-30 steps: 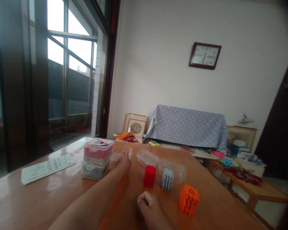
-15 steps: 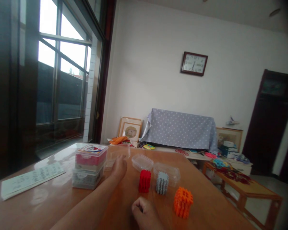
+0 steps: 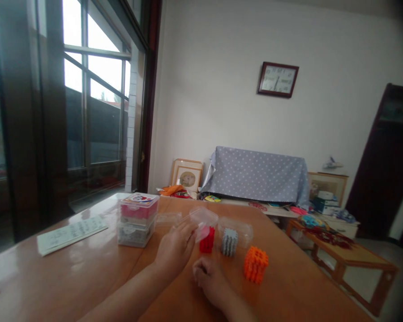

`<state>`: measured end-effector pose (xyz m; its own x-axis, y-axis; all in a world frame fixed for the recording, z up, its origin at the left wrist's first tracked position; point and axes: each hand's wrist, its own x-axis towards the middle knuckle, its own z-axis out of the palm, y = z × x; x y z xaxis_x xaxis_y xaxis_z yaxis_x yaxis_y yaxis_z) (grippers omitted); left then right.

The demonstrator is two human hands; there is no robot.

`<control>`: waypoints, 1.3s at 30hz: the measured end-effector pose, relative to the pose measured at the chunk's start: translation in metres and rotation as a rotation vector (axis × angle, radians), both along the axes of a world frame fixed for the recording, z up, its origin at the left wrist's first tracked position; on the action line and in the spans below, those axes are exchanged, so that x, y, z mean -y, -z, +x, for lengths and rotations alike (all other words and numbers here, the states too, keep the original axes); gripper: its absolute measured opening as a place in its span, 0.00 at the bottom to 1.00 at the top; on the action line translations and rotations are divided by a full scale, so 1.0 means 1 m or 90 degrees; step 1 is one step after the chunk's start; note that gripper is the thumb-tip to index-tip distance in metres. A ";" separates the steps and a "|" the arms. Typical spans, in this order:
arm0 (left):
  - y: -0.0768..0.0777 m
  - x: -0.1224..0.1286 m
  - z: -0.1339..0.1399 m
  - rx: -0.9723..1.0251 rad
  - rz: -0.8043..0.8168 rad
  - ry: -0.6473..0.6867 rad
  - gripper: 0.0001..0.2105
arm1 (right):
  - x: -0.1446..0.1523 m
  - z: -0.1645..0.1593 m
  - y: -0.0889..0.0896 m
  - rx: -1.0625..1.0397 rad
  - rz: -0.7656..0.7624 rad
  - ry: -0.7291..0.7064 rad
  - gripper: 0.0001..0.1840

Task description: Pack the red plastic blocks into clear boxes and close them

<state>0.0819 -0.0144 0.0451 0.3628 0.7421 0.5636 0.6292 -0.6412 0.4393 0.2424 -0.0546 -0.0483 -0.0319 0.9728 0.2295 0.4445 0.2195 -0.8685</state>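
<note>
My left hand [image 3: 176, 243] reaches over the table with its fingers closed on a clear plastic lid [image 3: 202, 232], which partly covers a red stack of notched blocks [image 3: 207, 245]. My right hand [image 3: 211, 277] is curled into a loose fist just in front of that stack, and nothing shows in it. To the right stand a grey stack [image 3: 229, 242] and an orange stack [image 3: 255, 264] of similar notched pieces. Behind the lid sits a clear plastic box [image 3: 204, 215], and another clear box [image 3: 243, 230] lies behind the grey stack.
Two lidded clear boxes [image 3: 137, 221] stand piled left of my left hand, near a further clear plastic piece [image 3: 168, 219]. A written paper pad [image 3: 72, 235] lies at the left. Past the table's right edge is a low wooden bench [image 3: 342, 250].
My left hand has moved right, from the clear plastic at the back left to the red stack, carrying the lid. My right hand has shifted slightly forward. The camera view has shifted.
</note>
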 end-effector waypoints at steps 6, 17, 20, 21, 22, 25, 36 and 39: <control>0.002 0.064 -0.025 -0.169 -0.095 0.021 0.15 | -0.001 0.018 0.002 -0.013 -0.128 0.039 0.06; 0.041 0.106 -0.011 -0.239 -0.140 0.117 0.08 | -0.002 0.037 0.005 0.031 -0.116 0.133 0.07; 0.045 0.109 -0.006 -0.255 -0.141 0.132 0.08 | -0.002 0.038 0.002 0.040 -0.108 0.150 0.06; 0.044 0.110 -0.006 -0.261 -0.135 0.136 0.08 | -0.001 0.038 0.000 0.042 -0.105 0.154 0.06; 0.043 0.111 -0.006 -0.262 -0.125 0.142 0.08 | -0.001 0.038 -0.001 0.044 -0.102 0.157 0.06; 0.033 0.117 -0.010 -0.236 -0.095 0.163 0.07 | -0.001 0.038 -0.004 0.051 -0.095 0.161 0.06; 0.014 0.087 -0.038 -0.059 -0.120 0.052 0.11 | 0.001 0.039 -0.007 0.052 -0.149 0.160 0.08; 0.023 0.057 -0.050 0.069 -0.169 0.006 0.13 | 0.003 0.039 -0.009 0.028 -0.203 0.143 0.08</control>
<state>0.0317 -0.0711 0.0221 0.3186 0.8656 0.3864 0.5646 -0.5007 0.6561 0.2813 -0.0581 -0.0391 0.1875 0.9788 -0.0827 0.4894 -0.1661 -0.8561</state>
